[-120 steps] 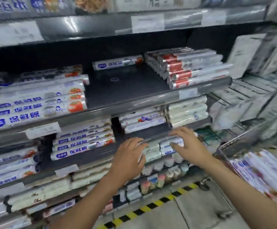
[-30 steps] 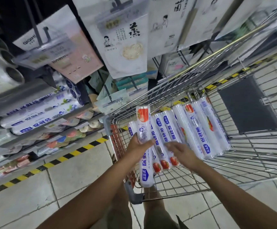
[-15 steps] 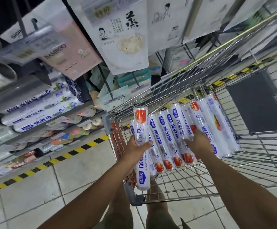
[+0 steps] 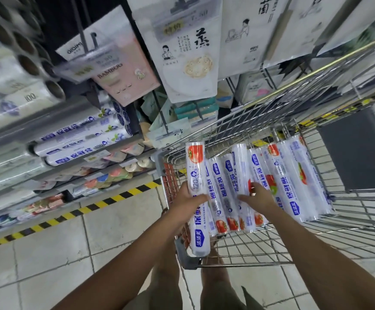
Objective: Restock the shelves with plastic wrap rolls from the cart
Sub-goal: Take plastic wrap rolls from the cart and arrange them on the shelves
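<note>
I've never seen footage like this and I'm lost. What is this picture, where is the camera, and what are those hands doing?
There is no machine here. A person wears a wide-angle camera on the head, so you look forward and down along both bare arms. Below stands a wire shopping cart with plastic wrap rolls lying side by side in it. The left hand grips one roll, lifted above the others. The right hand grips a second roll among those in the cart. To the left are the store shelves, which hold similar rolls. Yellow-black tape runs along the tiled floor.
</note>
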